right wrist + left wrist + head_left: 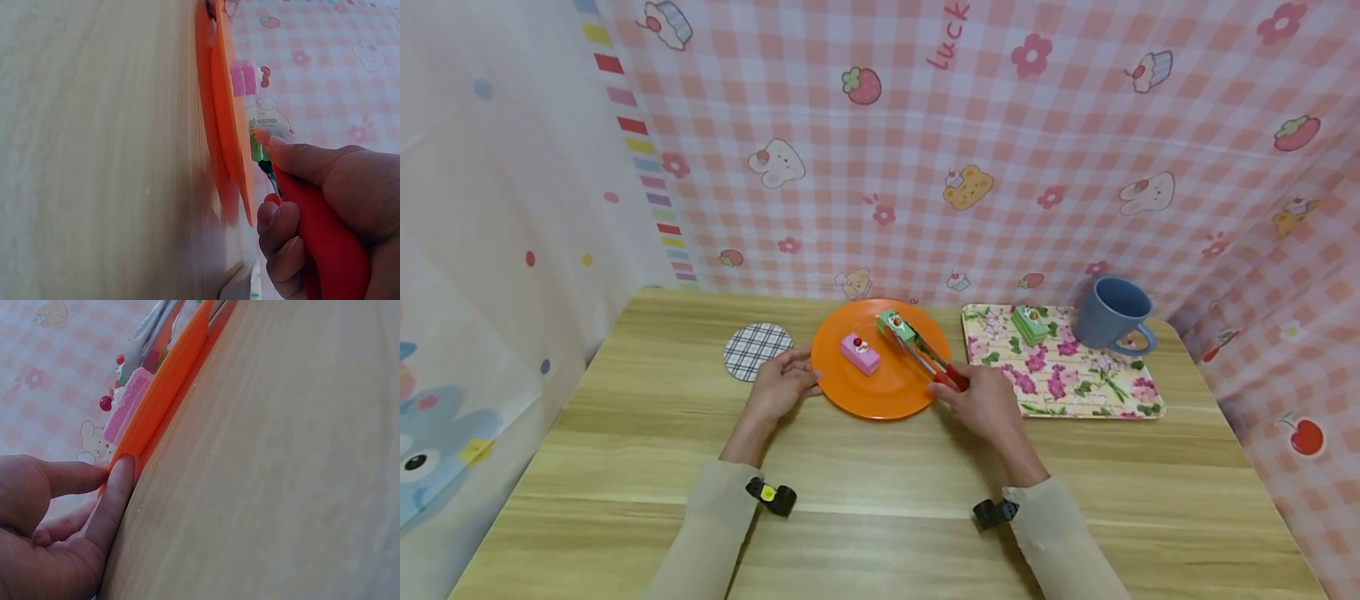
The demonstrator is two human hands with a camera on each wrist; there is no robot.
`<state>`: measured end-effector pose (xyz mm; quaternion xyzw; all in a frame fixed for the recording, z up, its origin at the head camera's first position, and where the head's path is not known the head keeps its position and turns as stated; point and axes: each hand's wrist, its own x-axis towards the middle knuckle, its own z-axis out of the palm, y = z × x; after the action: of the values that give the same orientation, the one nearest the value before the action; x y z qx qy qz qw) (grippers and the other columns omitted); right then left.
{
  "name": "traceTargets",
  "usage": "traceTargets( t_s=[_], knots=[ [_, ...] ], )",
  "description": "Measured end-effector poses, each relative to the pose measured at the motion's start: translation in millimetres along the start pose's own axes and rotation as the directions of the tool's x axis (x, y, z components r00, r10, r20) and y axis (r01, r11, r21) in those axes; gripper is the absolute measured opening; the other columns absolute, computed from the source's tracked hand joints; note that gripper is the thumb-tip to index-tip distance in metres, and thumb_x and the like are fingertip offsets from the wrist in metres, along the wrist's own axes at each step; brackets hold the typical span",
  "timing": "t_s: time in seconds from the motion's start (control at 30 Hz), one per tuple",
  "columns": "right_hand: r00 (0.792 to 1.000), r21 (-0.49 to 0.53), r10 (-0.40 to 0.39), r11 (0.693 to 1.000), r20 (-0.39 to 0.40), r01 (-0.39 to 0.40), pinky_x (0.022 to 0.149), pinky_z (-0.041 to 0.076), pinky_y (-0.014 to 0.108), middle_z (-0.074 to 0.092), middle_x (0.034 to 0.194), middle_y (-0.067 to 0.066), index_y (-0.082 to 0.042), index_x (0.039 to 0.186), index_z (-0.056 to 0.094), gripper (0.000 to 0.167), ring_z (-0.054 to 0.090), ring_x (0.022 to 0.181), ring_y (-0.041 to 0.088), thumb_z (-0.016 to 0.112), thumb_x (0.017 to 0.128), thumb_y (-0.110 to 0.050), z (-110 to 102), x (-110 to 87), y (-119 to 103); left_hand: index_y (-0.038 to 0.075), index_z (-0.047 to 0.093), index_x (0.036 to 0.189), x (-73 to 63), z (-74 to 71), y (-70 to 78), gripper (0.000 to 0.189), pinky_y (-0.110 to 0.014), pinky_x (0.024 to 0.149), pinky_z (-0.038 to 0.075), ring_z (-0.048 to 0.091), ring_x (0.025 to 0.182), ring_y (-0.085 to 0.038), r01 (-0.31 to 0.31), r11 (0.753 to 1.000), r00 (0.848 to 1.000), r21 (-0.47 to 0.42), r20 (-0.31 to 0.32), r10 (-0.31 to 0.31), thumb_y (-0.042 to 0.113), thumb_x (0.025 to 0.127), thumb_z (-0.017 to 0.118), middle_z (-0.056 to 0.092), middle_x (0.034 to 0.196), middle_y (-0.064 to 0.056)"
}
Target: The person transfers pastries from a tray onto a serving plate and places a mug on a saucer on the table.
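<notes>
My left hand (781,385) pinches the left rim of an orange plate (880,400), thumb above and fingers below in the left wrist view. In my right hand (985,402) are metal tongs (917,357) with red handles (325,237). Their tips stand on either side of a toy green cake slice (896,326), topped with white and red, over the back right of the plate. A toy pink cake slice (860,354) with a red cherry rests on the plate, left of the green one. The right wrist view shows the fingers wrapped round the red handles.
To the right lies a floral tray (1082,400) bearing another green cake slice (1030,325) and a blue mug (1108,312). A round checked coaster (756,350) sits left of the plate, behind my left hand. A pink checked cloth (910,167) hangs behind the wooden table (880,517).
</notes>
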<state>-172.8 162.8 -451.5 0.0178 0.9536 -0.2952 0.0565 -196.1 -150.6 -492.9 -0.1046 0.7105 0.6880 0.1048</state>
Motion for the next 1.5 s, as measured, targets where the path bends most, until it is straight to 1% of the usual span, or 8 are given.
traceTargets(
  t_s=[0.23, 0.47, 0.67, 0.77, 0.9, 1.1, 1.33, 1.5],
  knots=[
    [1.0, -0.002, -0.026, 1.0, 0.005, 0.026, 0.054, 0.034, 0.025, 0.059, 0.084, 0.008, -0.014, 0.134, 0.069, 0.058, 0.049, 0.071, 0.021, 0.076, 0.09, -0.051, 5, 1.7, -6, 0.001, 0.051, 0.146, -0.2, 0.0, 0.5, 0.052, -0.026, 0.079, 0.066, 0.065, 0.083, -0.013, -0.009, 1.0, 1.0, -0.006, 0.001, 0.009, -0.005, 0.096, 0.063, 0.057, 0.107, -0.012],
    [1.0, -0.022, -0.002, 1.0, 0.014, 0.003, 0.054, 0.034, 0.026, 0.058, 0.082, 0.007, -0.014, 0.132, 0.071, 0.056, 0.049, 0.07, 0.022, 0.076, 0.09, -0.051, 7, 5.3, -14, 0.002, 0.051, 0.146, -0.8, -1.4, 3.8, 0.052, -0.028, 0.081, 0.066, 0.065, 0.083, -0.014, -0.001, 1.0, 1.0, -0.004, 0.0, 0.001, -0.004, 0.096, 0.063, 0.057, 0.11, -0.014],
    [1.0, -0.047, -0.013, 0.999, 0.021, 0.014, 0.055, 0.036, 0.027, 0.059, 0.079, 0.005, -0.014, 0.119, 0.075, 0.046, 0.051, 0.071, 0.022, 0.075, 0.09, -0.05, 10, 6.0, -16, 0.002, 0.05, 0.147, -0.7, -0.9, 3.4, 0.052, -0.027, 0.081, 0.066, 0.065, 0.083, -0.013, -0.003, 1.0, 1.0, 0.0, 0.0, 0.003, -0.004, 0.097, 0.062, 0.057, 0.109, -0.013],
    [1.0, -0.056, -0.02, 0.998, 0.016, 0.02, 0.055, 0.037, 0.026, 0.058, 0.077, 0.004, -0.013, 0.116, 0.076, 0.045, 0.052, 0.071, 0.022, 0.075, 0.09, -0.05, 11, 6.1, -17, 0.003, 0.05, 0.147, -1.6, -0.6, 3.1, 0.052, -0.026, 0.081, 0.066, 0.065, 0.084, -0.014, 0.0, 1.0, 1.0, 0.002, -0.001, 0.0, -0.004, 0.097, 0.062, 0.057, 0.109, -0.013],
    [0.999, -0.071, -0.032, 0.997, 0.002, 0.032, 0.055, 0.038, 0.027, 0.059, 0.078, 0.005, -0.012, 0.12, 0.075, 0.05, 0.053, 0.072, 0.022, 0.076, 0.089, -0.051, 11, 6.2, -17, 0.003, 0.051, 0.146, -2.0, -0.1, 3.3, 0.051, -0.026, 0.081, 0.066, 0.065, 0.085, -0.015, -0.006, 1.0, 1.0, -0.005, 0.001, 0.006, -0.004, 0.097, 0.062, 0.058, 0.109, -0.013],
    [0.999, -0.101, -0.035, 0.994, -0.002, 0.035, 0.057, 0.036, 0.027, 0.063, 0.087, 0.007, -0.011, 0.132, 0.07, 0.063, 0.053, 0.076, 0.023, 0.076, 0.087, -0.055, 10, 4.3, -17, 0.002, 0.052, 0.146, -1.3, 0.8, 2.1, 0.051, -0.027, 0.081, 0.066, 0.065, 0.084, -0.014, -0.01, 1.0, 1.0, -0.01, 0.002, 0.01, -0.005, 0.096, 0.063, 0.057, 0.109, -0.014],
    [1.0, -0.085, -0.025, 0.996, -0.005, 0.025, 0.054, 0.03, 0.028, 0.051, 0.075, 0.007, -0.011, 0.135, 0.068, 0.067, 0.048, 0.069, 0.023, 0.076, 0.087, -0.057, 9, 1.7, -15, 0.002, 0.052, 0.146, -0.3, 1.1, -0.2, 0.052, -0.027, 0.079, 0.066, 0.065, 0.082, -0.013, -0.015, 1.0, 1.0, -0.014, 0.001, 0.015, -0.005, 0.096, 0.063, 0.057, 0.108, -0.013],
    [1.0, -0.047, -0.009, 0.999, -0.012, 0.009, 0.052, 0.028, 0.027, 0.045, 0.073, 0.006, -0.012, 0.138, 0.066, 0.07, 0.046, 0.067, 0.022, 0.077, 0.086, -0.057, 7, -0.9, -14, 0.002, 0.053, 0.145, 0.7, 1.0, -1.2, 0.052, -0.026, 0.078, 0.066, 0.064, 0.082, -0.013, -0.015, 1.0, 1.0, -0.015, -0.001, 0.015, -0.006, 0.095, 0.063, 0.057, 0.107, -0.013]
  ],
)
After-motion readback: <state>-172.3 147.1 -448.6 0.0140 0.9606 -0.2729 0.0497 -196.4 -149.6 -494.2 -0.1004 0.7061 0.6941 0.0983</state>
